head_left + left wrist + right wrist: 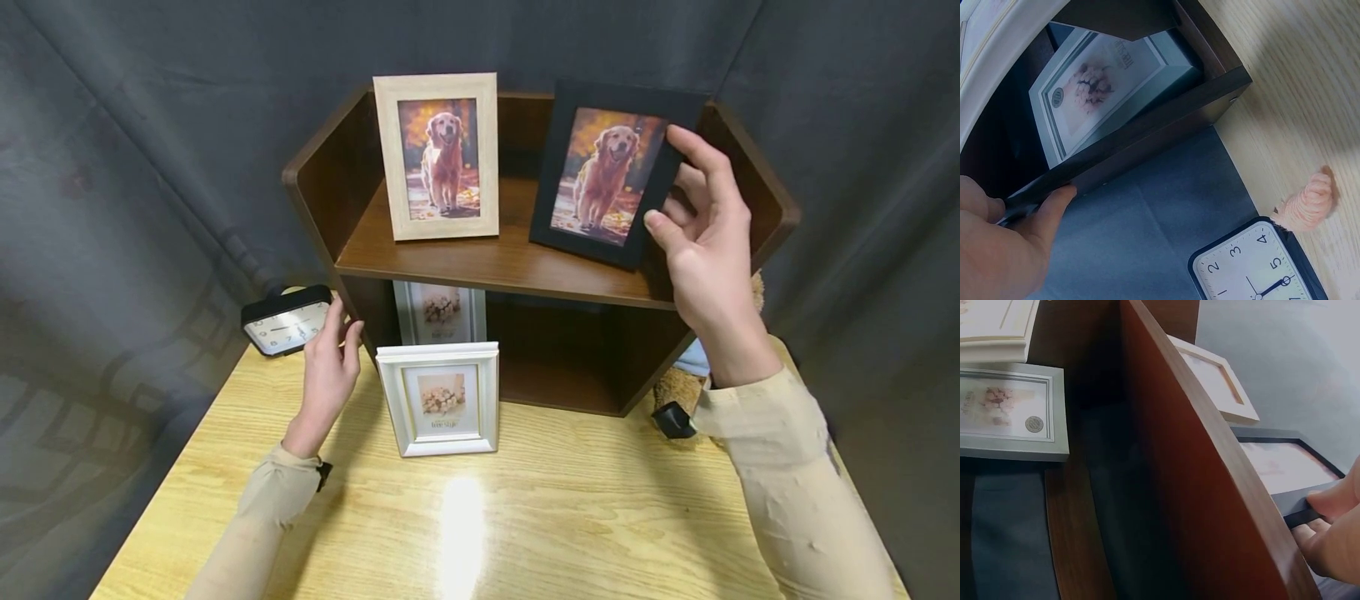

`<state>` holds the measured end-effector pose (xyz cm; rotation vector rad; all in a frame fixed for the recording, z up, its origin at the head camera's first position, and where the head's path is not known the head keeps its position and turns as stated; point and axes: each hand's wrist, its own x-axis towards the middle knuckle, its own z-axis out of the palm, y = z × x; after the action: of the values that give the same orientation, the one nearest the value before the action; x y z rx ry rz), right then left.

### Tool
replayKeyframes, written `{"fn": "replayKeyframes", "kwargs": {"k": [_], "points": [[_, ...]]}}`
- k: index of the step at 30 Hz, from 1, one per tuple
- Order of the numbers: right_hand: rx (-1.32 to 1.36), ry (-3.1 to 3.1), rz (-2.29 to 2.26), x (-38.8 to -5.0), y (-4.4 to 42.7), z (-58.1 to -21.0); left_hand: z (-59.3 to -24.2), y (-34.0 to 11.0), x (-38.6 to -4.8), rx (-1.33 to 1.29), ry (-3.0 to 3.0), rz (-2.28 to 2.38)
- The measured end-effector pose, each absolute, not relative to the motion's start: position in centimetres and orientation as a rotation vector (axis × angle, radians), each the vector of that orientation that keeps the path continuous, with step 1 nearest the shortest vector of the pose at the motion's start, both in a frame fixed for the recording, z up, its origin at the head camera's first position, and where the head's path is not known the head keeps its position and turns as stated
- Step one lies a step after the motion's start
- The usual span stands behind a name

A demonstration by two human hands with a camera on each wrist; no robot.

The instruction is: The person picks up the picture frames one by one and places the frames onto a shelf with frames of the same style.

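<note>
My right hand (712, 242) (1335, 531) pinches the right edge of the black photo frame (542, 200) (1272, 434), thumb on the front. That frame leans tilted at the right of the wooden shelf's (480, 271) (1210, 444) upper board. Upright at the left of that board is the cream frame (486, 158) (1247, 412). My left hand (327, 375) (1010, 244) grips the shelf's left side panel, thumb and fingers on either side of its edge. A white frame (438, 446) stands before the lower compartment, and a grey-green frame (477, 317) (1141, 103) (1057, 412) is inside, partly hidden.
A black-rimmed clock (288, 325) (1254, 269) stands left of the shelf. At its right, a brown plush toy (678, 383) is partly hidden by my right arm. The wooden table (375, 517) extends in front, and a grey curtain (187, 125) hangs behind.
</note>
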<state>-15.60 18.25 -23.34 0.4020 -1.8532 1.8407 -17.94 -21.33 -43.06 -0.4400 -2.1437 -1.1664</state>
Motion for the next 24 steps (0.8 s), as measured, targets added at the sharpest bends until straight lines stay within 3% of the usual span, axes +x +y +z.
{"fn": "replayKeyframes", "kwargs": {"k": [24], "points": [[0.515,-1.922,1.936,-16.8,19.1,-23.7,-42.9,-21.2,-17.8,-0.442,-2.138,-1.14]]}}
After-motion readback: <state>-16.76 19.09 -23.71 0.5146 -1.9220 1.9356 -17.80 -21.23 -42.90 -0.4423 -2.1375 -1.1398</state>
